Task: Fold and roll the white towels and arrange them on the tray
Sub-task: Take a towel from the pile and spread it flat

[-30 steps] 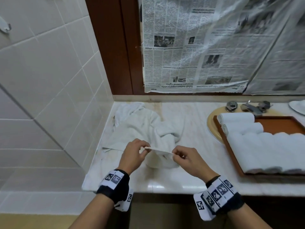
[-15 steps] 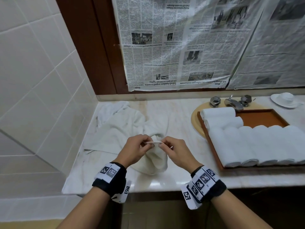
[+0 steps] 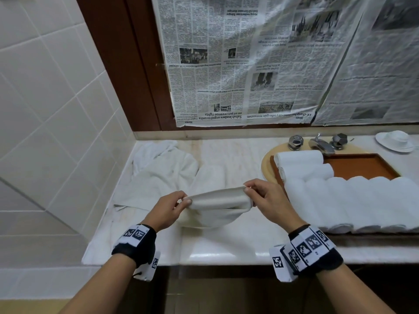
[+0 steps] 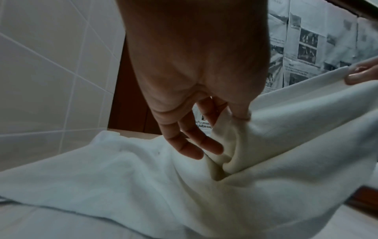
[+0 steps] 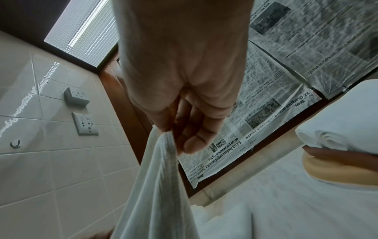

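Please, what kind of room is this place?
Most likely a bathroom, perhaps in a hotel: a tap over a basin, white wall tiles, a marble counter, and rolled white towels on a tray.

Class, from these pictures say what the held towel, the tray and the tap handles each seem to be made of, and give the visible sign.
Held towel: soft white woven cloth, likely cotton; it sags and creases between both hands.
Tray: rigid, smooth reddish-brown with a raised rim; wood or plastic, unclear.
Tap handles: faceted grey metal with bright highlights, probably chrome-plated.
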The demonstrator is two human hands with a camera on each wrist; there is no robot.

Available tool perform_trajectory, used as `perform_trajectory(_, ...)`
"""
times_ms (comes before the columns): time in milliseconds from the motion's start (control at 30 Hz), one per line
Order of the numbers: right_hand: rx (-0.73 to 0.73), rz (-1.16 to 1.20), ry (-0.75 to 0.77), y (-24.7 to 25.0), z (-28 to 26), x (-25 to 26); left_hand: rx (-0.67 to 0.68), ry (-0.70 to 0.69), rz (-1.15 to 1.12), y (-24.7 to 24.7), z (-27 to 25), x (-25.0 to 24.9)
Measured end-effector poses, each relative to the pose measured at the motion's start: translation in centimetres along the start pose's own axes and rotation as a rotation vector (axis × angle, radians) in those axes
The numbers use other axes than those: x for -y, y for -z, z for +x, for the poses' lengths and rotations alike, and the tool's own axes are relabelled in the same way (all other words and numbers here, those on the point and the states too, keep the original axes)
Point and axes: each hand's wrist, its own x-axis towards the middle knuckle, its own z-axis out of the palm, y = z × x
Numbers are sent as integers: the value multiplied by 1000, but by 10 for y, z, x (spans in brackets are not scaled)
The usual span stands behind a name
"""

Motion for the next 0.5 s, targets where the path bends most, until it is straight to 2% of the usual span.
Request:
perform_trajectory(267, -129, 59, 46, 33, 6, 35, 67, -43, -59, 14, 10, 9)
perform_trajectory(367, -84, 73, 38, 43, 1, 48, 71, -64, -39, 12, 22, 17)
perform_trajectory(500, -39, 87, 41, 50, -12, 67, 114, -117, 123, 7, 39, 24)
